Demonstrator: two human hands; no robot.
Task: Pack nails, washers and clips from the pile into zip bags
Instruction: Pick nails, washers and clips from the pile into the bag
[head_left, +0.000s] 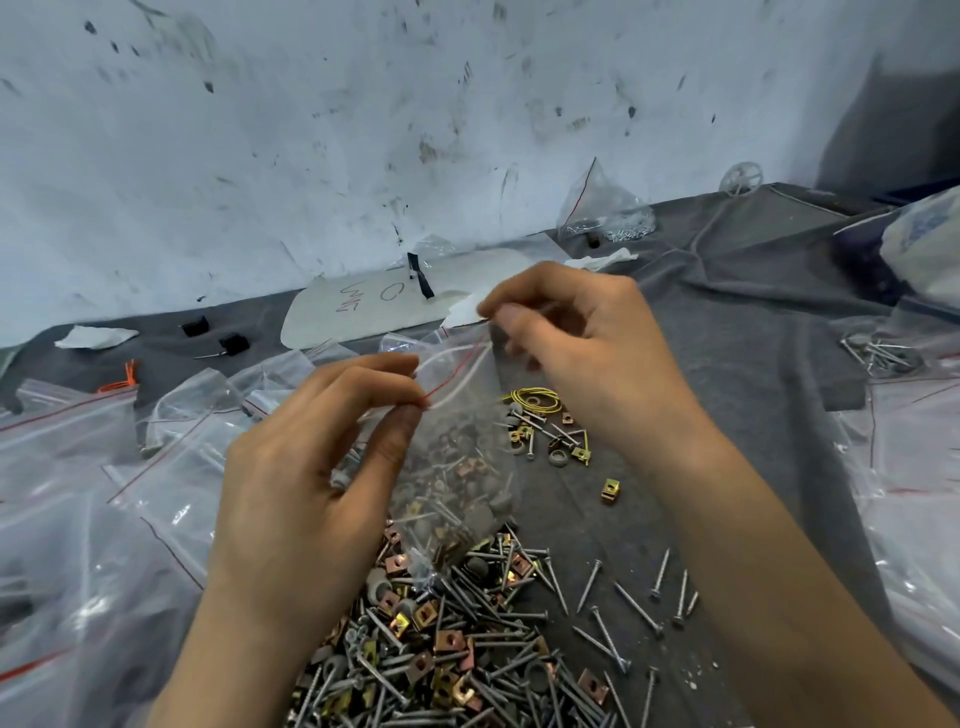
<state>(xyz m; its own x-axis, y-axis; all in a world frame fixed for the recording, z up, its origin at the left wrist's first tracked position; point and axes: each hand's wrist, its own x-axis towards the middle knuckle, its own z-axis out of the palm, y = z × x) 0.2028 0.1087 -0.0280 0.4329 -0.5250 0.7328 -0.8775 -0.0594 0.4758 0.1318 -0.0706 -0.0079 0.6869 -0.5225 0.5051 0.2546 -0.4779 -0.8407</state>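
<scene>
I hold a clear zip bag with a red line along its top upright above the pile of nails, square clips and washers. My left hand pinches the bag's left top corner between thumb and fingers. The right top corner is pinched by my right hand. The bag's mouth looks partly open between my hands, and nails, clips and washers fill its lower half. The bag's bottom tip rests on the pile.
Several empty zip bags lie heaped at the left, and more bags with nails at the right. Loose screws and clips lie on the grey cloth. A white card and a filled bag sit by the wall.
</scene>
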